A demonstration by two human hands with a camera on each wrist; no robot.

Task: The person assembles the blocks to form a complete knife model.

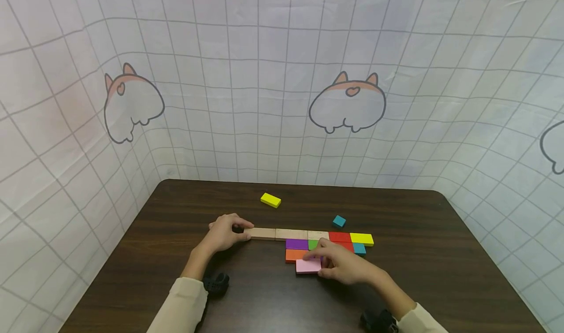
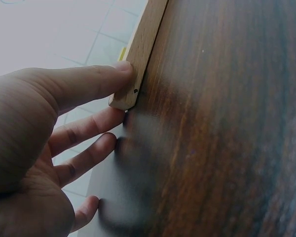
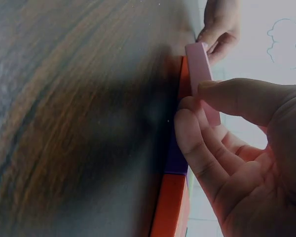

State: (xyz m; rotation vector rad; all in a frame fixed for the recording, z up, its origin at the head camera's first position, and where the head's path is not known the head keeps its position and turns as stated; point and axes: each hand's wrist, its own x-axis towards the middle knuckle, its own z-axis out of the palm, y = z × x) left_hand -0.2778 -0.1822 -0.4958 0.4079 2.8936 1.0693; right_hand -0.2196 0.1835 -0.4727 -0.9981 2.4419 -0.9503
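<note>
A row of plain wooden blocks (image 1: 291, 234) runs across the dark table. At its left end my left hand (image 1: 225, 232) pinches the last wooden block (image 2: 147, 37), thumb on the block and index fingertip at its end. My right hand (image 1: 345, 263) holds a pink block (image 1: 308, 266) between thumb and fingers. In the right wrist view the pink block (image 3: 200, 64) stands out above an orange block (image 3: 184, 81). Purple (image 1: 297, 244), orange (image 1: 294, 256), green and red blocks lie against the near side of the wooden row, partly hidden by my right hand.
A yellow block (image 1: 270, 200) lies alone toward the back of the table (image 1: 198, 201). A small blue block (image 1: 339, 221) sits just behind the row. Another yellow block (image 1: 362, 239) and a blue block (image 1: 359, 249) end the arrangement on the right. A gridded curtain (image 1: 282, 152) surrounds the table.
</note>
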